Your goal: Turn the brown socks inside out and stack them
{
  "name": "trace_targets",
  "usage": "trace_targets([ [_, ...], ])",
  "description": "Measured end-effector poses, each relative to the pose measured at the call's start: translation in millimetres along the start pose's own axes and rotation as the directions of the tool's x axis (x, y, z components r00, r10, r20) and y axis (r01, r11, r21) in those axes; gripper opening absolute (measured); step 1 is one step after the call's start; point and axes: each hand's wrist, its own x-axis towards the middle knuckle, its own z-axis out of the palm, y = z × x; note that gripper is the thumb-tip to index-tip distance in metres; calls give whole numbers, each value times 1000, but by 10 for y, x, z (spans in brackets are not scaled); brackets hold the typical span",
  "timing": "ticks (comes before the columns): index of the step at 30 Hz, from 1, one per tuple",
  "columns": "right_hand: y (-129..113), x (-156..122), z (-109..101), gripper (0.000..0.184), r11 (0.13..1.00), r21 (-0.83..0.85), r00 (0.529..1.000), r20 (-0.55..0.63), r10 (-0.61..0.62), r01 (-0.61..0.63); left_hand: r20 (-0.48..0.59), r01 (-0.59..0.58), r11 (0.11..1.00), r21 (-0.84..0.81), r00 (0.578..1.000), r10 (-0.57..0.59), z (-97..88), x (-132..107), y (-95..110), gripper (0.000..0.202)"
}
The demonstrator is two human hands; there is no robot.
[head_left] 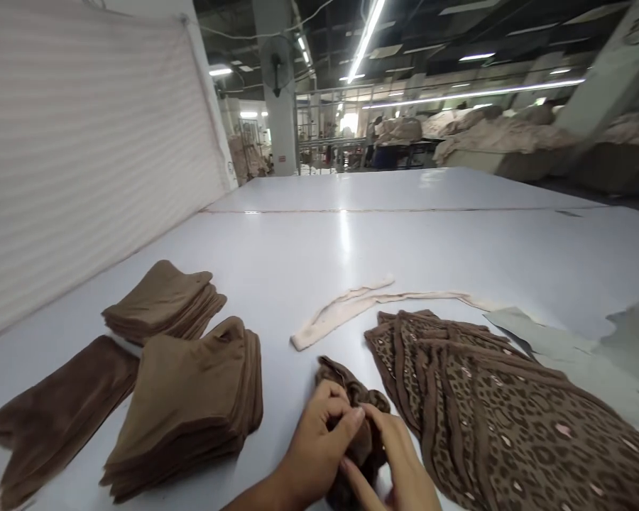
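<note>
Holding bunched brown cloth in grip of left hand and right hand; seemingly midway, not yet flat like the leopard-print pieces alongside.

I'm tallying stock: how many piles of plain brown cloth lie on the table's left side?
3: a back pile, a darker pile at far left, and a front pile to its right. None looks hidden.

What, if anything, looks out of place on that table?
The pale strip lies loose and bent beyond the left hand, unlike the stacked brown cloth. The leopard pile is fanned unevenly, perhaps deliberately. I see no spill.
</note>
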Motion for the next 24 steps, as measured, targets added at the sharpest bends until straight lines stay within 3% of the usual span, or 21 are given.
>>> trace_targets([
  [2, -4, 45, 24, 33, 996, -55, 996, 56, -64, 68, 99, -33, 999, -17, 994, 35, 43, -42, 31, 38],
  [5, -37, 41, -7, 23, 995, -6, 989, 114, -98, 100, 50, -214, 972, 100, 977, 210, -51, 18, 73, 26],
  [7, -89, 1, -24, 23, 990, 88, 988, 98, -116, 107, 170, -236, 961, 142, 963, 211, -129, 110, 82, 27],
  [10, -176, -41, -65, 26, 979, 153, 991, 10, -135, 132, 491, -15, 1000, 9, 871, 9, -102, 182, 0, 39],
  [12, -222, -31, -143, 22, 984, 91, 983, -117, -141, 152, 559, 185, 976, -112, 824, -92, 15, 137, -120, 50],
  [15, -259, 20, -314, 18, 993, -19, 932, -343, -115, 115, 624, 409, 890, -203, 754, -205, 197, -9, -297, 57],
  [17, -247, 55, -405, 21, 999, -16, 919, -392, -48, 45, 692, 509, 839, -194, 677, -251, 240, -72, -336, 58],
  [18, -227, 69, -434, 25, 1000, 9, 919, -395, 8, -5, 701, 526, 833, -172, 660, -272, 228, -75, -320, 58],
  [19, -202, 79, -453, 29, 997, 44, 916, -394, 76, -64, 683, 504, 853, -134, 671, -289, 193, -60, -278, 56],
  [20, -174, 87, -464, 32, 989, 81, 908, -392, 147, -125, 620, 438, 895, -87, 727, -296, 140, -29, -214, 52],
  [21, -147, 94, -470, 35, 978, 114, 897, -391, 208, -177, 502, 334, 942, -27, 820, -276, 75, 9, -130, 48],
  [22, -127, 99, -475, 38, 966, 139, 885, -391, 254, -216, 331, 194, 979, 56, 922, -201, 8, 47, -34, 42],
  [23, -114, 103, -479, 40, 958, 157, 875, -392, 284, -241, 135, 50, 988, 149, 988, -70, -49, 76, 68, 36],
  [24, -109, 107, -483, 41, 953, 170, 868, -397, 298, -249, -2, -62, 970, 234, 998, 64, -86, 92, 167, 31],
])
